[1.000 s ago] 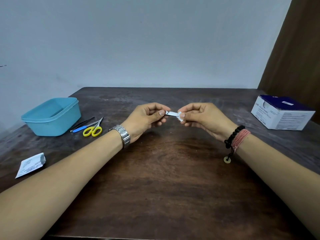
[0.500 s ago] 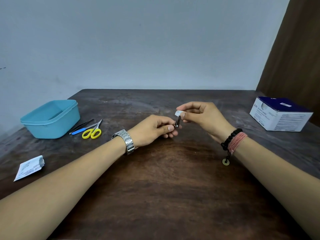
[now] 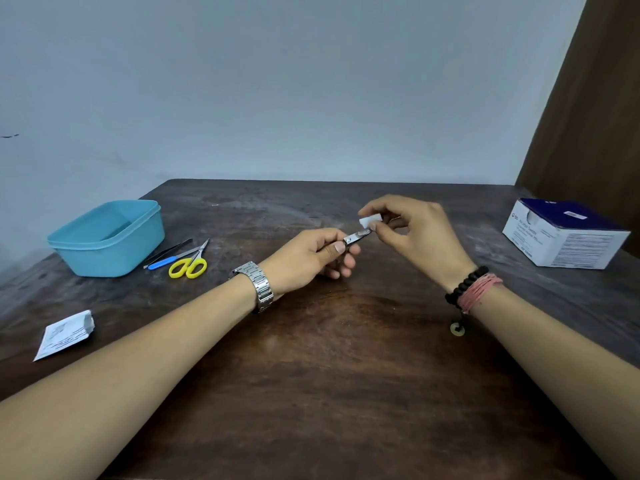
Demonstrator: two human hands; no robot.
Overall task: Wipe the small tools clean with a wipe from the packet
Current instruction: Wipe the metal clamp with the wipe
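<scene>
Head view: clipper held slantwise, wipe at its far tip

Head view, nearest first: both forearms come in from the bottom corners onto a dark wooden table point(image 3: 311, 393). A torn white packet point(image 3: 65, 334) lies flat at the near left edge, well apart from the hands.

Above the middle of the table, the left hand point(image 3: 308, 258) grips the near end of a small metal nail clipper point(image 3: 356, 236), thumb on top and fingers curled beneath. The clipper's long axis runs up and to the right, from the left thumb toward the right hand. The right hand point(image 3: 412, 233) sits just beyond and to the right; its thumb and forefinger pinch a small folded white wipe point(image 3: 370, 220), the other fingers loosely curled. The wipe touches, or all but touches, the far tip of the clipper; the exact contact is too small to tell.

So the part to be cleaned lies straight between the two hands, pointing at the right fingers. In my judgement, the next stroke would run along that slanted axis, the wipe drawn down toward the left thumb while the left hand holds firm.

Farther left, yellow-handled scissors point(image 3: 188, 266), a blue-handled tool point(image 3: 162, 263) and dark tweezers point(image 3: 169, 251) lie just beside a blue tub point(image 3: 107, 237), not being handled. At the far right stands a white and navy box point(image 3: 564, 233)
</scene>
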